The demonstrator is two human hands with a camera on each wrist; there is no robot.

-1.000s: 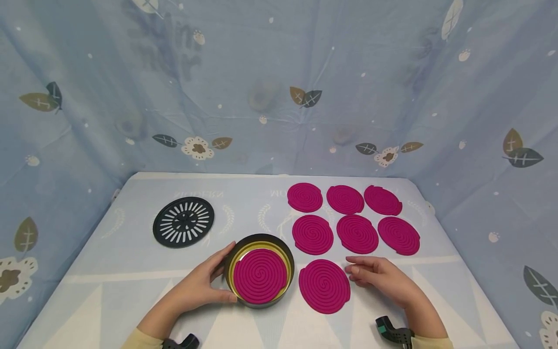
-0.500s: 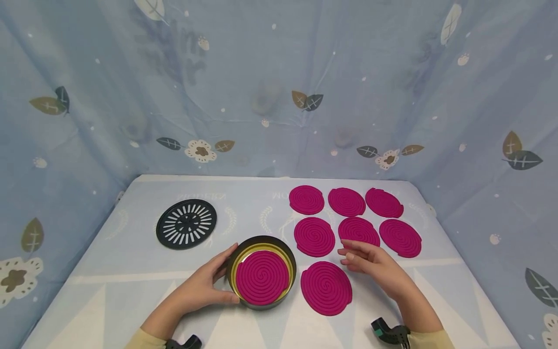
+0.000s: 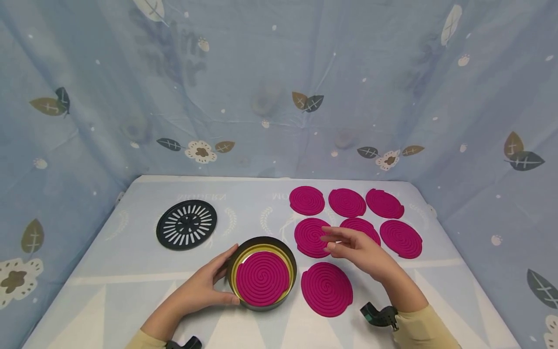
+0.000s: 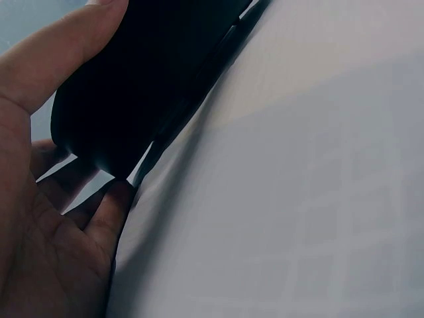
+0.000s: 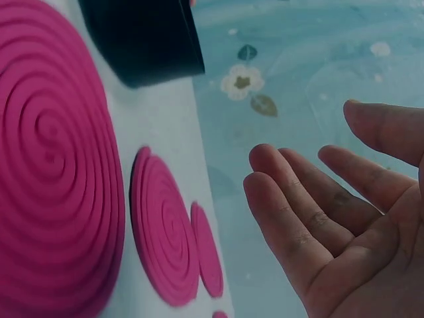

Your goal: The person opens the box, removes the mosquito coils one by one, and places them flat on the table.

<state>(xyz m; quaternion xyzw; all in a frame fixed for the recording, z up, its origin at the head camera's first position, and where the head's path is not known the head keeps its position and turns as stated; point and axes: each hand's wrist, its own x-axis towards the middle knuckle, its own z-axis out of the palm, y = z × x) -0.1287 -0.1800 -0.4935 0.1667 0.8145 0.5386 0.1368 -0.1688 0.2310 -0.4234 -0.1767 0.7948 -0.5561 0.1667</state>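
My left hand [image 3: 198,288] holds the side of a round dark tin [image 3: 293,257] with a yellow inner ring, fingers at the far side and thumb at the near side. In the left wrist view the tin's dark wall [image 4: 126,86] sits between thumb and fingers. A magenta mosquito coil [image 3: 263,278] lies inside the tin. My right hand [image 3: 364,254] hovers with nothing in it, partly covering the two nearer-row coils. Just below it a single mosquito coil [image 3: 327,289] lies flat, right of the tin. The right wrist view shows that palm [image 5: 371,278] with loose fingers.
Several more mosquito coils [image 3: 307,200] lie flat in two rows at the back right. A black round lid [image 3: 186,225] with radial slots rests at the left. A patterned blue cloth [image 3: 279,72] hangs behind and beside the table [image 3: 131,271].
My right hand has moved left and away from me, from beside the nearest loose coil to over the middle-row coils. My left hand keeps its hold on the tin.
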